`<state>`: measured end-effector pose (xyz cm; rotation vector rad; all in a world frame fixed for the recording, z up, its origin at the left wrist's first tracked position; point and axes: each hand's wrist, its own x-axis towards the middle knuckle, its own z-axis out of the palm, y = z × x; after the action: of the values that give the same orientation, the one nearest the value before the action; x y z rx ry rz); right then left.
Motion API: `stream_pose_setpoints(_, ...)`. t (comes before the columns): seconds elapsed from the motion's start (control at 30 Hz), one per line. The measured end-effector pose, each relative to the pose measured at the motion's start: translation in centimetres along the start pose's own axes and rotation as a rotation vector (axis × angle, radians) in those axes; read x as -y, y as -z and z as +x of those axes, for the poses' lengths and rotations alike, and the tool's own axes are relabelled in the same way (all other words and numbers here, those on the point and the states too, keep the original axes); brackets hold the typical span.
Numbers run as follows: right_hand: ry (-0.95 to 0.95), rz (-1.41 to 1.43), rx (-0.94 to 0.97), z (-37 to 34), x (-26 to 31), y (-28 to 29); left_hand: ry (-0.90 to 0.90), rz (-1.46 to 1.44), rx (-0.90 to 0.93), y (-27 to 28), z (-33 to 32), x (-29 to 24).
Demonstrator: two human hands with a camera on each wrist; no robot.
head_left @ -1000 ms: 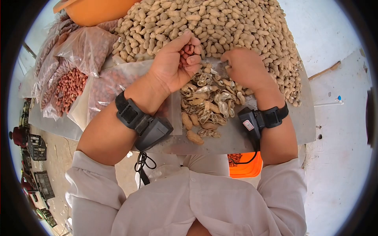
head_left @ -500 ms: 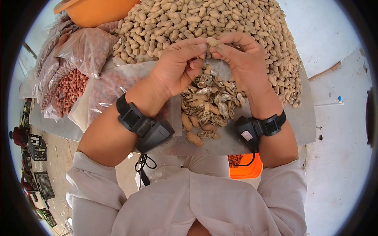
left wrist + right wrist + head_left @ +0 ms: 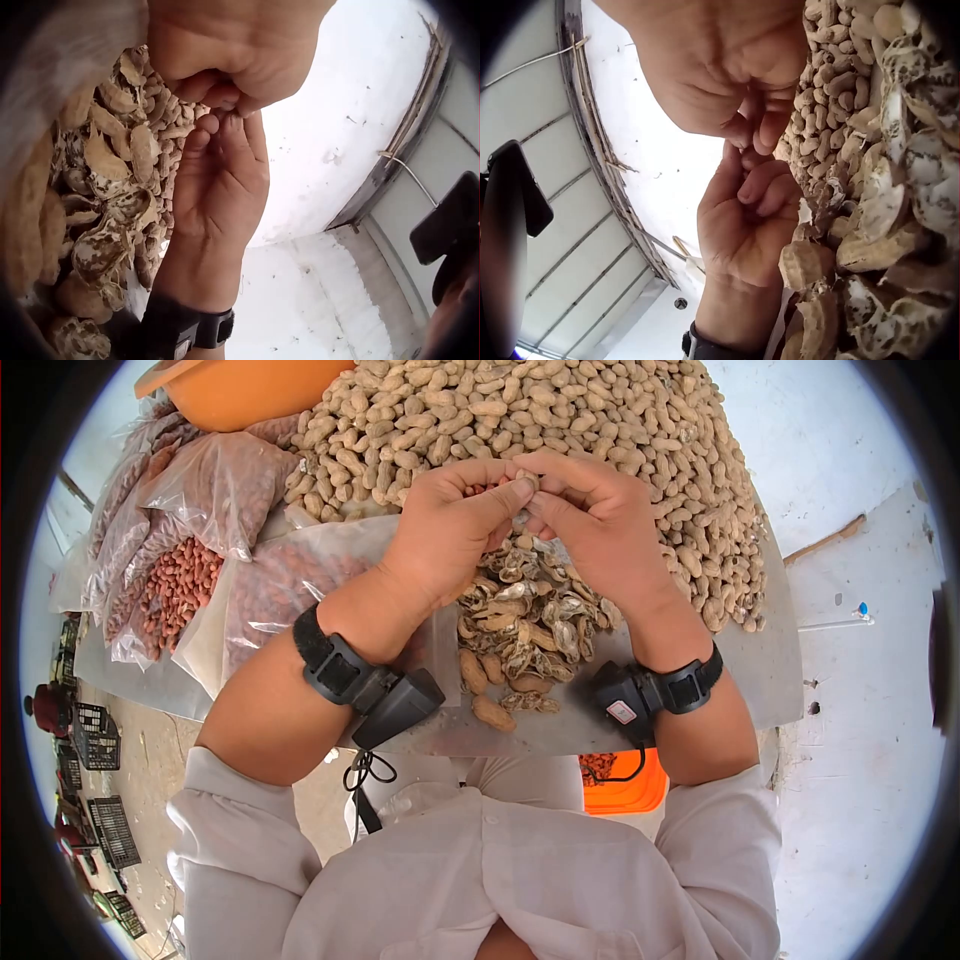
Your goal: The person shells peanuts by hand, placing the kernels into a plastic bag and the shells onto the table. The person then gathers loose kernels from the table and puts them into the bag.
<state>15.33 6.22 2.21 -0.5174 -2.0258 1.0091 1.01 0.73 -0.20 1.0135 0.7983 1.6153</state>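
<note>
Both hands meet fingertip to fingertip above the near edge of the big peanut heap. The left hand and the right hand pinch a peanut between thumbs and forefingers. A bit of red kernel shows inside the curled left fingers. Below the hands lies a pile of cracked shells, with several whole pods at its lower left. In the left wrist view the right hand touches the left at the fingertips; the peanut is mostly hidden there and in the right wrist view.
Clear bags of red kernels lie at the left, one open with kernels showing. An orange basin stands at the back left. An orange container sits below the table's front edge. Black crates are on the floor at left.
The right hand has come up from the heap's edge to the left hand with a peanut. Since half a second ago both hands have closed in around it, hiding more of it.
</note>
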Motion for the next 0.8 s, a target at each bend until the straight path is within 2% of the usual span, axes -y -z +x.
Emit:
stream_pose_setpoints(0.1,0.002,-0.028,-0.056,-0.1,-0.2,-0.5,0.016,0.039,0.012,0.0,-0.1,0.0)
stream_pose_setpoints(0.2,-0.086,0.087,-0.048,-0.2,0.5,-0.5,0.035,0.021,0.018,0.2,-0.1,0.1)
stream_pose_setpoints(0.4,-0.165,0.623,-0.083,0.0,-0.9,-0.4,0.065,-0.171,-0.016,-0.2,0.0,-0.2)
stream_pose_setpoints(0.5,-0.185,0.632,-0.115,0.0,-0.6,-0.6,0.087,-0.265,-0.005,-0.1,-0.1,-0.3)
stream_pose_setpoints(0.6,-0.124,0.583,-0.117,0.0,-0.8,-0.9,0.123,-0.344,0.028,0.1,0.0,-0.4)
stream_pose_setpoints(0.8,-0.029,0.276,-0.122,0.0,-0.2,-0.8,0.224,-0.492,0.032,0.4,0.2,-0.4)
